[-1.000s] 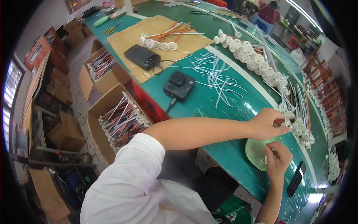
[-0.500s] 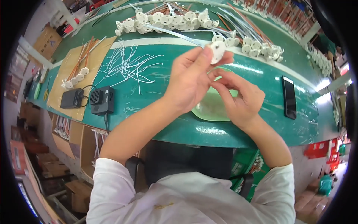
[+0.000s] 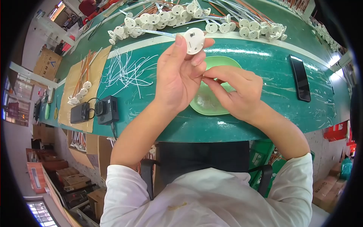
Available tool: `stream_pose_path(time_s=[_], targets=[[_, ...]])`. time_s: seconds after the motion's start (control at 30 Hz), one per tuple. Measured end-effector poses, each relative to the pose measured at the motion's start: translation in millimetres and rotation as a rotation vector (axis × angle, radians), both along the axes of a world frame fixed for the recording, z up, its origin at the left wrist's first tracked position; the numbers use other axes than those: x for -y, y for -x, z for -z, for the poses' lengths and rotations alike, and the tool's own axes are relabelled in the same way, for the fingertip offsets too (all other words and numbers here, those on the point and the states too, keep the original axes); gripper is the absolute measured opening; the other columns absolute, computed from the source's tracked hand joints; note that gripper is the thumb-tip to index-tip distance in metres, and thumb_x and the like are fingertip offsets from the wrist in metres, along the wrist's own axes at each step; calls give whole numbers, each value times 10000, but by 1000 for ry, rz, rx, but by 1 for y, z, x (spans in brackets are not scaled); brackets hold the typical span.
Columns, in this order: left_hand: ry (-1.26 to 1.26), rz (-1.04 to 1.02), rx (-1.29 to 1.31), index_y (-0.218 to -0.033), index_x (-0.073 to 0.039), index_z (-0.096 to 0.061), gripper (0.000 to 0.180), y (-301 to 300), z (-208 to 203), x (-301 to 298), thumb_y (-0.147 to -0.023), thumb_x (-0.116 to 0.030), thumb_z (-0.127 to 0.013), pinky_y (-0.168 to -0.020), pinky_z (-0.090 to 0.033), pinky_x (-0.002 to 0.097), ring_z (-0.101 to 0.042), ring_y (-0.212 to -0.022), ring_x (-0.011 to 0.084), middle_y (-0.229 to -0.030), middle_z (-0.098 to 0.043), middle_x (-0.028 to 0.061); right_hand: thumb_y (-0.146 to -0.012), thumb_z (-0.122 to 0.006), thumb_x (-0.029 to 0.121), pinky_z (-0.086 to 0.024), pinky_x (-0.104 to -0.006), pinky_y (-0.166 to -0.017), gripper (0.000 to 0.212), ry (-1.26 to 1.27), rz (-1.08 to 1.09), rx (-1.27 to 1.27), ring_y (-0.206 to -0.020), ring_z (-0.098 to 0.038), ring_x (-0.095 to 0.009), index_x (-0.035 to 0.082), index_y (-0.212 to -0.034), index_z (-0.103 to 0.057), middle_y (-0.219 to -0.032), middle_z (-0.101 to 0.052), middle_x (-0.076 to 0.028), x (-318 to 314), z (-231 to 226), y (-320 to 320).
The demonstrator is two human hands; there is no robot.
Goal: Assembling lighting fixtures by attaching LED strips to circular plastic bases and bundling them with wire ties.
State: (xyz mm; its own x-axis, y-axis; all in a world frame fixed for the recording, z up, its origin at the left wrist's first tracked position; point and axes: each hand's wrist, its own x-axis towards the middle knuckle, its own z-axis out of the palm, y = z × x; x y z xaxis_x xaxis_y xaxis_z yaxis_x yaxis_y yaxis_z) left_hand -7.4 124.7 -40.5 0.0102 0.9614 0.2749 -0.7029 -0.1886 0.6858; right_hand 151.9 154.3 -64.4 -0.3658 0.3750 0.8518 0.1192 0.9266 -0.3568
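My left hand point(image 3: 176, 73) is raised over the table, thumb and fingers closed on a white round disc point(image 3: 195, 41) with small slots in its face. From the disc a pale flat strip point(image 3: 157, 33) runs off to the left. My right hand point(image 3: 240, 89) is pinched against the curled lower fingers of my left hand. Whatever sits in that pinch is too small to make out. Below the hands lies a shallow light-green dish point(image 3: 210, 108), partly covered by my right hand.
White wire pieces point(image 3: 128, 73) lie loose left of my hands. Beyond them, cardboard point(image 3: 68, 102) bears disc-ended strips, beside a black box-shaped device point(image 3: 107, 109). Piled white discs point(image 3: 162, 17) line the far side. A black phone point(image 3: 300, 77) lies at right.
My left hand and the disc have shifted left and up, and the disc's face shows more fully. My right hand stays pinched by the left fingers. The whole view has shifted slightly.
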Motion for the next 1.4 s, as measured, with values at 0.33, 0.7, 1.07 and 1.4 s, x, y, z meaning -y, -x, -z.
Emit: stream_pose_path(time_s=[0.33, 0.7, 1.07, 1.4], targets=[[-36, 168, 144, -1291, 33, -515, 530, 8, 1, -1, -1032, -426, -456, -608, -384, 208, -410, -738, 86, -1163, -637, 134, -707, -753, -55, -527, -306, -533, 191, -324, -19, 7, -636, -669, -257, -21, -881, -682, -808, -686, -129, -11, -5, -3], [-170, 40, -144, -1390, 37, -435, 481, -9, 6, 4, -975, -144, -597, -1059, -437, 443, -500, -1294, 335, -1384, -514, 191, -697, -719, -74, -539, -302, -556, 173, -259, 123, -45, -638, -676, -255, -12, -852, -673, -766, -688, -118, -11, -24, -21], [-91, 19, -247, -1419, 45, -391, 535, -16, 10, 5, -941, -43, -613, -1129, -367, 496, -443, -1341, 381, -1446, -441, 221, -641, -702, -64, -511, -315, -502, 235, -329, 123, -20, -594, -636, -254, -23, -869, -656, -772, -658, -116, -15, -19, -25], [-80, 92, -212, -1425, 45, -377, 559, -20, 11, 3, -937, -63, -627, -1130, -374, 473, -437, -1348, 374, -1450, -435, 229, -605, -689, -59, -505, -313, -493, 259, -368, 170, 52, -591, -616, -235, -30, -857, -639, -807, -644, -115, -13, -21, -33]])
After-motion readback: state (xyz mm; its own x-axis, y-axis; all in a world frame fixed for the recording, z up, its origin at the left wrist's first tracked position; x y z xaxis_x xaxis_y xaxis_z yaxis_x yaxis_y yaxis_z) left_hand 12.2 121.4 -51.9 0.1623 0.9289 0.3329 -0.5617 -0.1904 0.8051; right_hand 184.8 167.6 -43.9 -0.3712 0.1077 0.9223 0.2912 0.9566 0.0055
